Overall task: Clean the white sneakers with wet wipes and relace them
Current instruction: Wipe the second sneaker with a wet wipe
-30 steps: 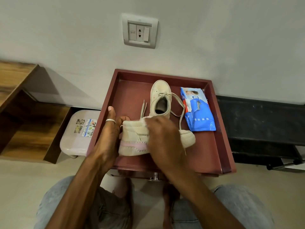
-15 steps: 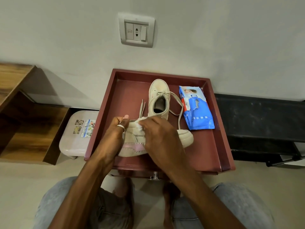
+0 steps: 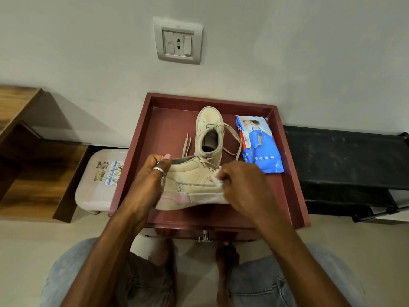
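Sneaker [image 3: 190, 185]: right hand [image 3: 243, 189] slid wipe [image 3: 218, 181] toeward.

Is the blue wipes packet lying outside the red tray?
No, the wipes packet lies inside the tray, right of the far sneaker.

I can't see the toe of the near sneaker [image 3: 190, 182]: the right hand [image 3: 243, 187] covers it, and the wipe [image 3: 215, 179] shows only as a white scrap between its fingers [image 3: 228, 173]. The left hand [image 3: 148, 182] hides the heel, and print on the wipes pack [image 3: 261, 147] is too small to read.
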Motion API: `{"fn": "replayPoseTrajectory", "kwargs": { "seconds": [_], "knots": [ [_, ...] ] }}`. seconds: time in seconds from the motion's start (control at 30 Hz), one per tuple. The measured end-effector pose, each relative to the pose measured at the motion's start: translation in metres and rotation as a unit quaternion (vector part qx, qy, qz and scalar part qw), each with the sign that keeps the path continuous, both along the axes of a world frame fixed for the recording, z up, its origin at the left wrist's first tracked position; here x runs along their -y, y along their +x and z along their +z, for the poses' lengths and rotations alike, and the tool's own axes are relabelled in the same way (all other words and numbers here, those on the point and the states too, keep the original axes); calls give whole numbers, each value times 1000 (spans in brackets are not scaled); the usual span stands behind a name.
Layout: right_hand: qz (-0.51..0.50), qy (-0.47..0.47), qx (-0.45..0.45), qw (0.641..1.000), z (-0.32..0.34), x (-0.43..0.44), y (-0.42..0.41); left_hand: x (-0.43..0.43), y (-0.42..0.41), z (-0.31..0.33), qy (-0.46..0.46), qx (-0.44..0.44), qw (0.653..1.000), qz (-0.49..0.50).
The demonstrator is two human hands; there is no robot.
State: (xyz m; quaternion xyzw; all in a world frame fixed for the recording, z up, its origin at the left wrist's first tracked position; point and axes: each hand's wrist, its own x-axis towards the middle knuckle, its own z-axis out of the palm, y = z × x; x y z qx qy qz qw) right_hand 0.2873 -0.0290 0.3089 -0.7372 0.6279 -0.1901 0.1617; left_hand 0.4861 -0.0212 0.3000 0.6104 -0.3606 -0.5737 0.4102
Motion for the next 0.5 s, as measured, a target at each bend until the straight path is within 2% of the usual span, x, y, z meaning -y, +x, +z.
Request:
{"fn": "replayPoseTrajectory", "kwargs": {
  "seconds": [0.07,0.13,0.27,0.33,0.4,0.5],
  "knots": [
    [-44,21,-41,998,-2,2,-15,-1,-1,2,-11,2,1000,-5],
    [-32,0,-29,999,-4,0,-6,-1,-1,2,-15,3,1000,-5],
    [38,-63,111,991,-2,-9,32,0,0,0,-27,9,1000,7],
    [63,-46,135,988,1,-8,26,0,0,1,-33,10,999,12],
    [31,-7,73,997,-2,-3,3,-1,-1,3,-41,9,999,8],
    [-56,52,-77,994,-5,6,-36,-2,-2,5,-48,21,999,0]
  ]
}}
